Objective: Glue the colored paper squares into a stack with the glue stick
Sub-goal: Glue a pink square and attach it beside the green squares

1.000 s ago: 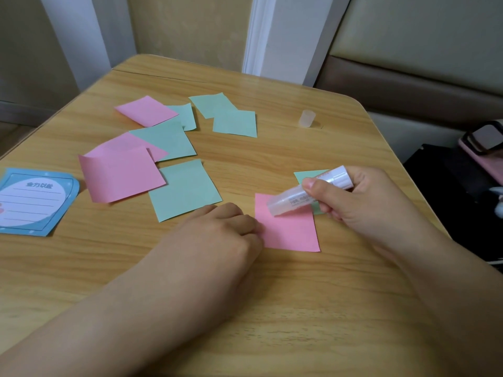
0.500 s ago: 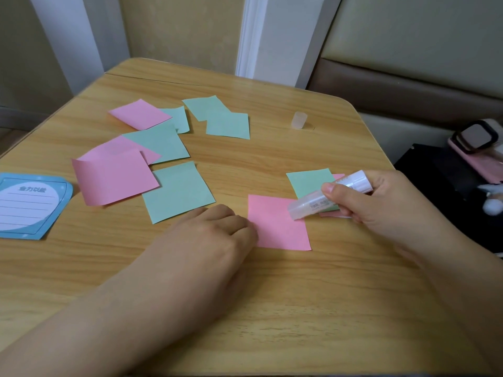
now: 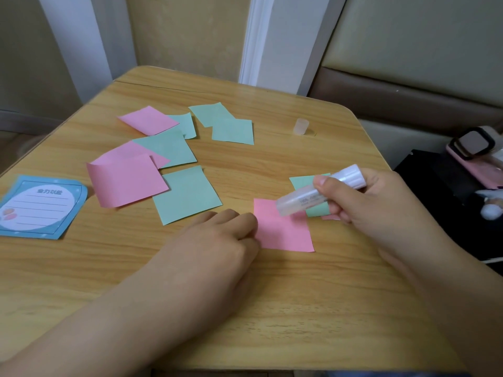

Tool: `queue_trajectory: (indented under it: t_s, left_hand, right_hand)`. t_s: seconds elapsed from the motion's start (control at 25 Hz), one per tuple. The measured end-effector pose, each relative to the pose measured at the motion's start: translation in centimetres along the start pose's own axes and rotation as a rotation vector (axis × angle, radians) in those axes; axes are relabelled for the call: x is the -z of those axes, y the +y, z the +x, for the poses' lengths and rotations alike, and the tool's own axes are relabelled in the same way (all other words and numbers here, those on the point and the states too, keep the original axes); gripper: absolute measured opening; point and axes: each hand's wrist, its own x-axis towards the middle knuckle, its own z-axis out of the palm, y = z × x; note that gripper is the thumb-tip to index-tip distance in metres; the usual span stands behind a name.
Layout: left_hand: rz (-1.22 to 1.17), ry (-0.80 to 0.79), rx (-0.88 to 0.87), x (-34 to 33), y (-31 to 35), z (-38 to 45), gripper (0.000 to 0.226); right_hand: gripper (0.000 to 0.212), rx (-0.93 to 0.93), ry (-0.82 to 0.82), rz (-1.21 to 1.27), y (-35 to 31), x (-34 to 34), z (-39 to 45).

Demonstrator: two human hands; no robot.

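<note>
Two hands: both at the pink square (image 3: 284, 231).
Glue stick (image 3: 318, 194): translucent, uncapped, clamped in right hand (image 3: 375, 202) fingers, tip over the square.
Left hand (image 3: 217, 240): fingers curled, pinning the square's edge.

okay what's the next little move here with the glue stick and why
Probably rub the glue stick across the pink square: the right hand holds its tip over that square's top edge, and the left hand pins its left edge.
</note>
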Motion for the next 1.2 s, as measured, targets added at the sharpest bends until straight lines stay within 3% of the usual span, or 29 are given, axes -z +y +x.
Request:
queue_trajectory:
  t_s: [0.32, 0.92, 1.2]
  left_hand:
    - [0.035, 0.025, -0.002, -0.1, -0.1, 0.1, 0.041]
    - [0.060, 0.011, 0.009, -0.1, -0.1, 0.2, 0.041]
    - [0.092, 0.021, 0.002, -0.1, -0.2, 0.1, 0.041]
  right_hand:
    - [0.031, -0.048, -0.064, -0.070, 0.4, -2.8, 0.0]
    - [0.055, -0.081, 0.003, -0.134, 3.2, 1.1, -0.9]
    - [0.043, -0.136, 0.062, -0.146, 3.4, 2.5, -1.5]
